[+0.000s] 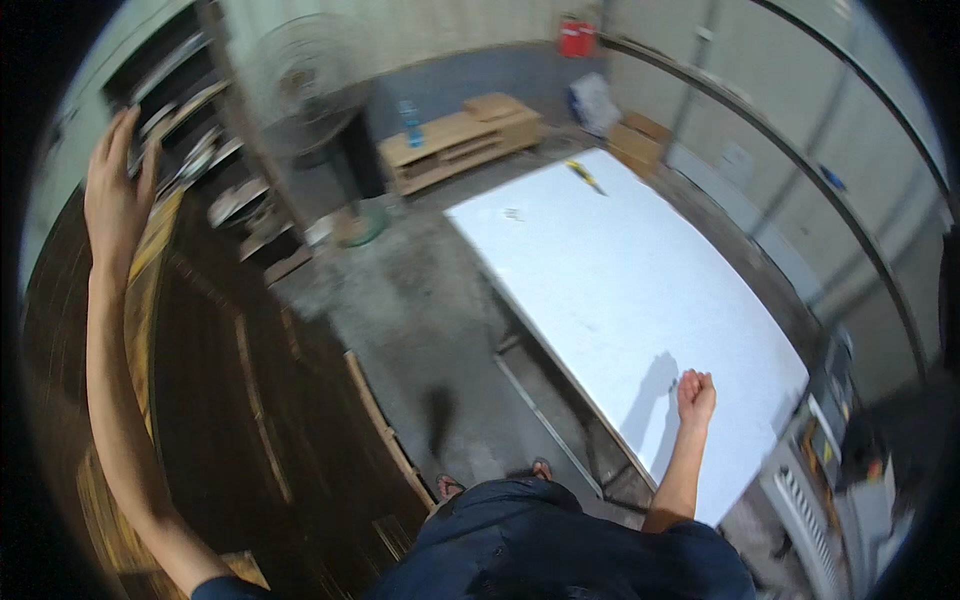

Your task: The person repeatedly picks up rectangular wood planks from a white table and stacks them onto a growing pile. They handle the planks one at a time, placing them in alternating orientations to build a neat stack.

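My left hand (pixel 120 191) is raised at the far left with its fingers spread and nothing in it, over a stack of dark wooden boards (pixel 210 360). Over the near part of a white-topped table (pixel 600 285), my right hand (pixel 697 394) has its fingers curled; whether it holds something small cannot be seen. Its shadow falls on the white surface. At the table's far end lies a yellow and black utility knife (pixel 585 176), with some small bits (pixel 513 215) to its left.
A pedestal fan (pixel 304 90) stands by shelves (pixel 187 105) at the upper left. Behind the table are a low wooden cabinet (pixel 461 142) with a bottle (pixel 411 124) on it, and a cardboard box (pixel 637 142). Machinery (pixel 810 510) borders the table's near right corner. Concrete floor shows between boards and table.
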A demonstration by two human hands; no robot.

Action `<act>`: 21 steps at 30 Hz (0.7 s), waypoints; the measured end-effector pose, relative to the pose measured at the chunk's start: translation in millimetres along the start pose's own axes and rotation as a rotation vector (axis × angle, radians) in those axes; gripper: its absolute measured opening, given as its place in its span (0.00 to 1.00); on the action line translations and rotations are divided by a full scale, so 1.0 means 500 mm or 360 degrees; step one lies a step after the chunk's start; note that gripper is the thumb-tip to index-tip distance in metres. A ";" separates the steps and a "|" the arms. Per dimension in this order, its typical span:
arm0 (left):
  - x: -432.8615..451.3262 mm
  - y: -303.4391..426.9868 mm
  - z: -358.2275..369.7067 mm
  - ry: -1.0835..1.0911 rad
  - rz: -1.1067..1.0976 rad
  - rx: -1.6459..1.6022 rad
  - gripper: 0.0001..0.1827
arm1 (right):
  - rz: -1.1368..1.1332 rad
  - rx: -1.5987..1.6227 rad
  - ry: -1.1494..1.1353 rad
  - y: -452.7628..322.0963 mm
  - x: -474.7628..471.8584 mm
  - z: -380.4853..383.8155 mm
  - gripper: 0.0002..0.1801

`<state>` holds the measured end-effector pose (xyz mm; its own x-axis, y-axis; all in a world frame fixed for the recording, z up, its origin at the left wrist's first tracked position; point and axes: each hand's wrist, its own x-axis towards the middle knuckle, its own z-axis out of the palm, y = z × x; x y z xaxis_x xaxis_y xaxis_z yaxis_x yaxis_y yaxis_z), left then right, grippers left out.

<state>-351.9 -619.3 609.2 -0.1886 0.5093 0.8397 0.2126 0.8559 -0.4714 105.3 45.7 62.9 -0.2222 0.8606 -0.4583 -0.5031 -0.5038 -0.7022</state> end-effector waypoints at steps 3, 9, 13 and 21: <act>0.013 0.263 -0.062 -0.0096 0.0371 -0.0668 0.20 | -0.0033 0.0304 0.0184 -0.061 -0.027 -0.134 0.16; -0.067 0.627 -0.135 -0.0282 0.0758 -0.1498 0.26 | -0.0141 0.0774 0.0343 -0.148 -0.067 -0.265 0.29; -0.157 0.768 -0.154 -0.0536 0.0527 -0.1925 0.22 | -0.0267 0.1008 0.0434 -0.230 -0.065 -0.318 0.44; -0.309 0.898 -0.146 -0.1276 -0.0525 -0.2638 0.17 | -0.0193 0.1095 0.0309 -0.323 0.132 -0.386 0.33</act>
<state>-157.3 -320.0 287.4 -0.6540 0.6993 0.2885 0.5811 0.2202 0.7835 333.1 169.4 41.2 -0.0115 0.8466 -0.5320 -0.9407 -0.1896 -0.2815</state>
